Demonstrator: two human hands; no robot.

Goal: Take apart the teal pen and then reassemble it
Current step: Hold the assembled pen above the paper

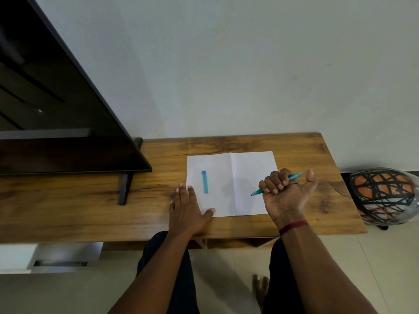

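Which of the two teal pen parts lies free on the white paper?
The short teal cap with the blue end, left of the fold. The long teal pen body is in the right hand.

Single head-worn wide-angle view, looking steeply down and forward over the wooden table (226, 143) from its near edge, close above it, wall behind table, floor below it.

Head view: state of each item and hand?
pen body: uncapped, gripped in fist, above the sheet
cap: off, lying flat on the sheet
sheet of paper: unfolded, creased, flat on table
left hand: open, pressing sheet's corner
right hand: closed around pen body
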